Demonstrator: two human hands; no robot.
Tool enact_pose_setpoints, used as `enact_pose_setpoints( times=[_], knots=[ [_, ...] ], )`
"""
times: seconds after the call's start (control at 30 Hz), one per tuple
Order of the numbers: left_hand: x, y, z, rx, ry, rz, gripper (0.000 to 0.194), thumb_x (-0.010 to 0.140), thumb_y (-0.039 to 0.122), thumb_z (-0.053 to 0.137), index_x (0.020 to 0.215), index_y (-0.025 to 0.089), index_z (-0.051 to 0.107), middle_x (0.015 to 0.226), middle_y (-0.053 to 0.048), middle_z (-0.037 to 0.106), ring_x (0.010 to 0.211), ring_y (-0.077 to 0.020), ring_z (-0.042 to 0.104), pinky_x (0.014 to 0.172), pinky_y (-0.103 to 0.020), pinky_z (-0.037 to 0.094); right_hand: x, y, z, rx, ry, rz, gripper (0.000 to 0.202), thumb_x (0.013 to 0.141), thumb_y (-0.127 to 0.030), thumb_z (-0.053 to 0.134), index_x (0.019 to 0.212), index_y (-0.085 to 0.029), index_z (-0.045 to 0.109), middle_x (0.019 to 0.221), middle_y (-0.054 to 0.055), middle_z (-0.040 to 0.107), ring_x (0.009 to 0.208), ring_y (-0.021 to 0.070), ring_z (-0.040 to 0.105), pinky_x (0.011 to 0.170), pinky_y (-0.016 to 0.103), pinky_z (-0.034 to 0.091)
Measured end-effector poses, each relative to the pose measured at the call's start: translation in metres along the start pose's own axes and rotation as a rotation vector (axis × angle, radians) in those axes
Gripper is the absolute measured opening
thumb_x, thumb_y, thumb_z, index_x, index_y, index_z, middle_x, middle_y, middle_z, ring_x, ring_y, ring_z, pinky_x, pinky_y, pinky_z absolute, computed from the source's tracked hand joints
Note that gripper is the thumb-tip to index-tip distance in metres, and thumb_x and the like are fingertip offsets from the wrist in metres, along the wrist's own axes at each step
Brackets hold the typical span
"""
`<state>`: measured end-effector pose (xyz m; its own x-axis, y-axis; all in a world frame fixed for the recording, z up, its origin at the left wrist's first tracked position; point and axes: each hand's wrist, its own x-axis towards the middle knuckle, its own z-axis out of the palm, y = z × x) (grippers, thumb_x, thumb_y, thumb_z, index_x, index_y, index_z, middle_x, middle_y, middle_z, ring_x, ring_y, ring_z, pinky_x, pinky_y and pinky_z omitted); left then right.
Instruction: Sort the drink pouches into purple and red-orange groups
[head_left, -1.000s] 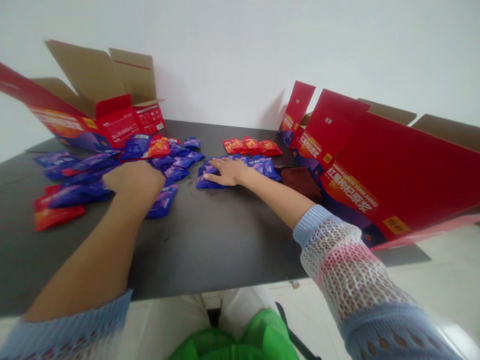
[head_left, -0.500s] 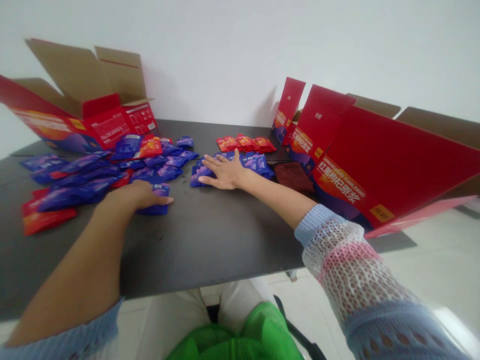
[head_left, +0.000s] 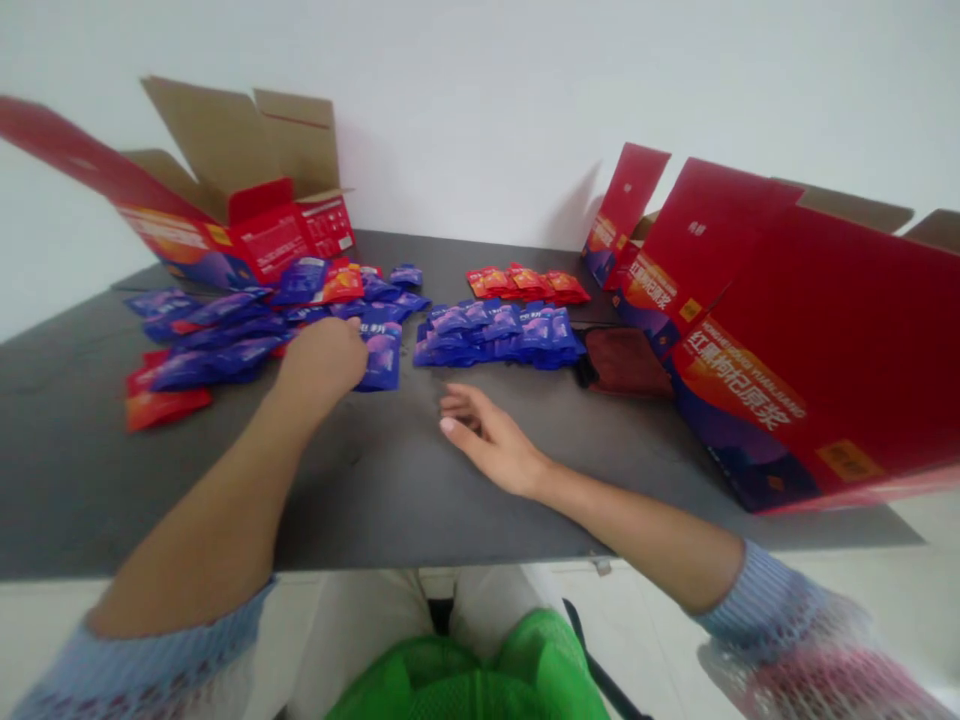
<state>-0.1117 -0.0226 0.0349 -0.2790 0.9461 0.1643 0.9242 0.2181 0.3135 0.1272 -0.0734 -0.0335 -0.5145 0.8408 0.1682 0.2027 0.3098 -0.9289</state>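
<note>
My left hand (head_left: pixel 324 358) is closed at the edge of the loose pile, gripping a blue sachet (head_left: pixel 382 358) that sticks out to its right. Above the middle of the table my right hand (head_left: pixel 491 440) holds nothing, its fingers loosely curled and apart. Beyond it lies a row of overlapping blue sachets (head_left: pixel 495 335). Farther back sits a shorter row of red sachets (head_left: pixel 527 284). Left of my left hand spreads a mixed pile of blue sachets (head_left: pixel 217 345), with a red sachet (head_left: pixel 165 400) at its near edge.
An open red carton (head_left: pixel 277 245) with raised flaps stands at the back left. Large red cartons (head_left: pixel 795 330) line the right side of the dark table (head_left: pixel 450 510). Beside them lies a dark brown pouch (head_left: pixel 626 360). A white wall rises behind.
My right hand has lifted off the blue row and drawn back toward me. My left hand has moved slightly right with the blue sachet. The view has shifted a little.
</note>
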Motion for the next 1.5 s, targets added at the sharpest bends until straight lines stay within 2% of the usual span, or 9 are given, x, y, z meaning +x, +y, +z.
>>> enact_pose_setpoints(
  times=[0.27, 0.47, 0.6, 0.7, 0.83, 0.93, 1.13, 1.3, 1.5],
  knots=[
    [-0.068, 0.08, 0.031, -0.202, 0.254, 0.101, 0.047, 0.102, 0.035, 0.024, 0.101, 0.012, 0.066, 0.082, -0.017, 0.069, 0.076, -0.0297, 0.066, 0.07, -0.036, 0.041, 0.021, 0.004, -0.019, 0.427, -0.152, 0.078, 0.042, 0.087, -0.056, 0.062, 0.099, -0.016, 0.058, 0.076, 0.001, 0.069, 0.063, 0.0114, 0.065, 0.054, 0.02, 0.041],
    [-0.074, 0.087, 0.059, -0.278, 0.388, 0.174, 0.039, 0.101, 0.033, 0.028, 0.098, 0.015, 0.062, 0.071, -0.01, 0.062, 0.068, -0.0245, 0.06, 0.063, -0.03, 0.032, 0.025, 0.008, -0.034, 0.362, -0.253, 0.042, 0.046, 0.08, -0.057, 0.071, 0.088, -0.014, 0.057, 0.057, -0.002, 0.066, 0.042, 0.0071, 0.047, 0.04, 0.019, 0.028],
    [-0.066, 0.081, 0.07, -0.46, 0.418, 0.242, 0.035, 0.1, 0.032, 0.029, 0.081, 0.018, 0.055, 0.066, -0.005, 0.055, 0.063, -0.019, 0.053, 0.061, -0.028, 0.031, 0.023, 0.004, -0.034, 0.297, -0.253, 0.063, 0.044, 0.078, -0.052, 0.076, 0.083, -0.012, 0.059, 0.06, 0.0, 0.068, 0.043, 0.0078, 0.054, 0.045, 0.017, 0.039],
    [-0.055, 0.069, 0.073, -0.658, 0.283, 0.33, 0.038, 0.099, 0.039, 0.033, 0.07, 0.019, 0.047, 0.061, -0.002, 0.05, 0.059, -0.0156, 0.049, 0.058, -0.026, 0.033, 0.021, 0.005, -0.03, 0.223, -0.222, 0.118, 0.042, 0.085, -0.051, 0.069, 0.076, -0.011, 0.06, 0.064, 0.004, 0.07, 0.042, 0.0091, 0.057, 0.047, 0.02, 0.045],
    [-0.037, 0.046, 0.068, -0.899, -0.367, 0.445, 0.037, 0.087, 0.054, 0.054, 0.075, 0.019, 0.051, 0.053, 0.002, 0.051, 0.044, -0.0118, 0.045, 0.043, -0.023, 0.033, 0.018, 0.009, -0.026, 0.131, -0.138, 0.123, 0.048, 0.094, -0.049, 0.057, 0.065, -0.011, 0.059, 0.048, -0.001, 0.059, 0.03, 0.0051, 0.042, 0.036, 0.017, 0.032],
    [-0.03, 0.039, 0.067, -0.981, -0.618, 0.469, 0.042, 0.073, 0.047, 0.074, 0.093, 0.018, 0.052, 0.061, 0.003, 0.061, 0.039, -0.0095, 0.048, 0.041, -0.022, 0.04, 0.017, 0.008, -0.026, 0.15, -0.044, 0.122, 0.044, 0.092, -0.05, 0.059, 0.066, -0.015, 0.055, 0.044, -0.007, 0.052, 0.028, 0.0039, 0.035, 0.032, 0.016, 0.026],
    [-0.042, 0.053, 0.079, -1.199, -0.523, 0.459, 0.054, 0.067, 0.032, 0.081, 0.104, 0.022, 0.042, 0.066, 0.005, 0.063, 0.044, -0.0114, 0.055, 0.034, -0.017, 0.032, 0.016, 0.001, -0.032, 0.114, 0.041, 0.161, 0.046, 0.085, -0.061, 0.066, 0.085, -0.015, 0.061, 0.045, -0.01, 0.049, 0.034, 0.0058, 0.037, 0.037, 0.017, 0.029],
    [-0.04, 0.061, 0.091, -1.23, -0.345, 0.483, 0.047, 0.071, 0.024, 0.078, 0.099, 0.022, 0.041, 0.067, 0.008, 0.06, 0.046, -0.0062, 0.05, 0.046, -0.017, 0.04, 0.017, 0.001, -0.039, -0.399, 0.12, 0.179, 0.053, 0.092, -0.065, 0.055, 0.07, -0.017, 0.063, 0.047, -0.003, 0.051, 0.051, 0.0108, 0.053, 0.056, 0.021, 0.035],
    [-0.041, 0.064, 0.083, -1.177, -0.484, 0.488, 0.052, 0.069, 0.034, 0.083, 0.098, 0.02, 0.042, 0.068, 0.007, 0.058, 0.044, -0.0061, 0.048, 0.042, -0.019, 0.038, 0.016, 0.004, -0.057, -0.435, -0.011, 0.133, 0.067, 0.097, -0.068, 0.037, 0.06, -0.016, 0.057, 0.041, -0.004, 0.044, 0.045, 0.0084, 0.048, 0.055, 0.02, 0.033]
  ],
)
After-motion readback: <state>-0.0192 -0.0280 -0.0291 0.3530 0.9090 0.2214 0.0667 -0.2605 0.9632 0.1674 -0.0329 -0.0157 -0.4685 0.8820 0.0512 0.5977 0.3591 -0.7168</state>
